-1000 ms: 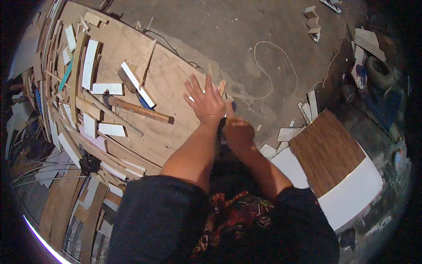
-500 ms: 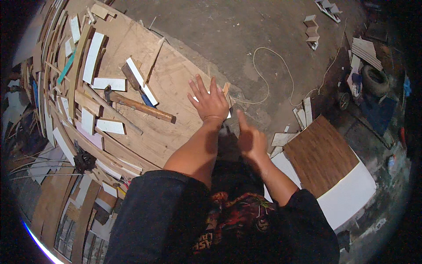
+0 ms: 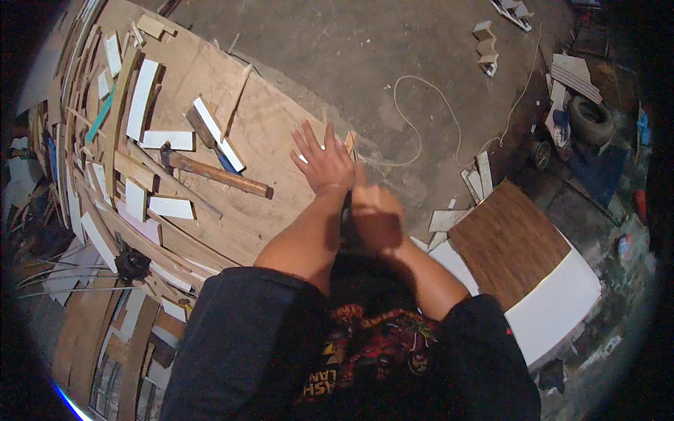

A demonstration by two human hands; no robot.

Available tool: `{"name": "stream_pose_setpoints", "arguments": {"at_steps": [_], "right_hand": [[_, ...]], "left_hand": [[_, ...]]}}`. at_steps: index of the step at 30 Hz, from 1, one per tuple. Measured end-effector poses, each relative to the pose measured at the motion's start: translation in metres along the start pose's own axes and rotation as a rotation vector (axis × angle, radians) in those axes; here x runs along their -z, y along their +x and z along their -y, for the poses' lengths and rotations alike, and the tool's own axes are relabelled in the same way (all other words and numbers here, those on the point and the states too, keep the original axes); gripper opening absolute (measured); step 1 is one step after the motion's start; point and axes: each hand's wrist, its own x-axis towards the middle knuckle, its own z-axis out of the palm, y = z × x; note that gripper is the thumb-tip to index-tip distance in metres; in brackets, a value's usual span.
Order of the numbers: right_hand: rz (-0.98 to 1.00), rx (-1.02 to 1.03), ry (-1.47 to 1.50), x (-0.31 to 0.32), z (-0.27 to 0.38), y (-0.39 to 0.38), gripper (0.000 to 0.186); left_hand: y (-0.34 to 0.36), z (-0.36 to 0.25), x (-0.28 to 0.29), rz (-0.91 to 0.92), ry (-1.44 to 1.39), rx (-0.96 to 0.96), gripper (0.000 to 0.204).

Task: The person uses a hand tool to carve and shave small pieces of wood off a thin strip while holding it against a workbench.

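My left hand lies flat with fingers spread near the right edge of the plywood worktop. It presses on a small white-faced piece of wood, which shows only between the fingers. An orange-brown wood end sticks out beside the fingertips. Close against the left wrist is my right hand, its index finger stretched forward and the other fingers curled. What they grip is hidden; a thin dark edge shows between the two hands. A hammer with a wooden handle and a blue-handled tool lie left of my hands.
White-faced wood offcuts and long strips crowd the worktop's left side. On the floor to the right are a brown wood-grain panel, a pale cord, a tire and zigzag wooden pieces.
My right hand has moved forward and left, up against the left wrist. The left hand keeps its spread-out hold on the wood. The whole view has shifted slightly.
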Motion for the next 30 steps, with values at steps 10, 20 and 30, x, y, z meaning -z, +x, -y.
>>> {"name": "stream_pose_setpoints", "arguments": {"at_steps": [10, 20, 30], "right_hand": [[0.075, 0.034, 0.123, 0.008, 0.006, 0.049, 0.046], [0.288, 0.048, 0.133, 0.019, 0.012, 0.026, 0.044], [0.045, 0.115, 0.063, 0.003, -0.004, 0.048, 0.042]], "left_hand": [[-0.001, 0.007, -0.019, -0.059, 0.036, -0.013, 0.048], [-0.001, -0.002, -0.011, -0.072, -0.049, -0.021, 0.049], [0.003, 0.002, -0.011, -0.043, -0.028, -0.003, 0.048]]}}
